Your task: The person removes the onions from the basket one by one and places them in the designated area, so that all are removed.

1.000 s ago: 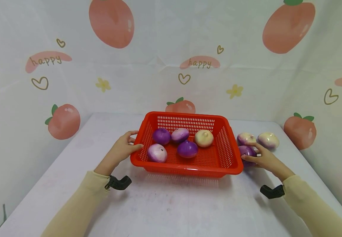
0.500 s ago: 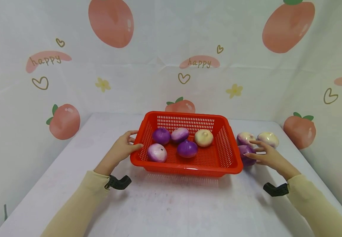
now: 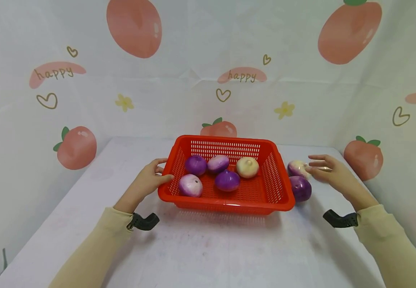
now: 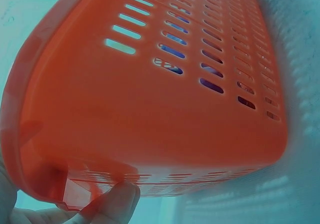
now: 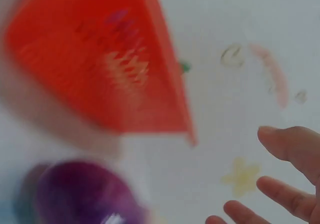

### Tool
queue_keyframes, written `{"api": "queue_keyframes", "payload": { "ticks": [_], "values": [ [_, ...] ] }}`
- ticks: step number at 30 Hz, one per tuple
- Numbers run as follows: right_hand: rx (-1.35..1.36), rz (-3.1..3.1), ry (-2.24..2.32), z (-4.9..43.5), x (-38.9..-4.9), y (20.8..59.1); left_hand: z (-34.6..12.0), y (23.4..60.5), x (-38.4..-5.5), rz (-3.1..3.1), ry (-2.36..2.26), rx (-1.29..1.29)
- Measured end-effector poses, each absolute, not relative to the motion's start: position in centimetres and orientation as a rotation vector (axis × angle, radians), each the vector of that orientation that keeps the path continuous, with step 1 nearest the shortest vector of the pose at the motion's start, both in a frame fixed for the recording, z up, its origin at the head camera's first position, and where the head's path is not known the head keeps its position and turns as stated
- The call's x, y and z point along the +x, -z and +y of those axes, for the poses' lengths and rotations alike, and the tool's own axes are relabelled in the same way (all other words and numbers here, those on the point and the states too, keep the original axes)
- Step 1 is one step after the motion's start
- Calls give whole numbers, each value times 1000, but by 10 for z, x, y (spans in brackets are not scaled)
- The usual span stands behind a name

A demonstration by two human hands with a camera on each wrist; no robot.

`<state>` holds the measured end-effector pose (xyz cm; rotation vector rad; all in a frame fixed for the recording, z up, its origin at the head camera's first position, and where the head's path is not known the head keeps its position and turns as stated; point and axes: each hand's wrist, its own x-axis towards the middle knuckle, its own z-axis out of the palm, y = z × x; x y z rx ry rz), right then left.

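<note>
In the head view, my left hand (image 3: 144,182) grips the left side of a red plastic basket (image 3: 229,204), thumb over its rim. Seen from the left wrist, fingertips (image 4: 119,201) curl under the rim against the outer wall. Inside lie several onions, among them a dark purple onion (image 3: 227,181) and a cream onion (image 3: 247,167). My right hand (image 3: 334,176) hovers right of the basket, fingers spread and holding nothing. Below and left of it sit a purple onion (image 3: 301,189) and a white-purple onion (image 3: 296,169). The hand mostly hides another pale onion.
The basket stands on a white table (image 3: 208,248). Behind it hangs a white cloth (image 3: 179,96) printed with fruit, hearts and "happy". The purple onion sits close against the basket's right end.
My right hand has left the purple onion, rising and moving back to the right, over the pale onion. That onion was in plain sight before. My left hand and the basket stay put.
</note>
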<state>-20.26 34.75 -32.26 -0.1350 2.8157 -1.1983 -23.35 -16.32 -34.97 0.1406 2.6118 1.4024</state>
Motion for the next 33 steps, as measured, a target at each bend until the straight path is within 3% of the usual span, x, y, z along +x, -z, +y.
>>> {"api": "queue_keyframes", "payload": {
  "ticks": [6, 14, 22, 33],
  "values": [
    [-180, 2861, 1330, 319, -201, 295, -163, 350, -234, 2610, -1404, 131],
    [-437, 2820, 1560, 264, -201, 283, -163, 351, -235, 2612, -1405, 136],
    [-592, 2729, 1578, 215, -211, 291, -163, 350, -233, 2598, -1426, 134],
    [-570, 2603, 1407, 177, -230, 315, -163, 349, -232, 2601, -1425, 135]
  ]
}}
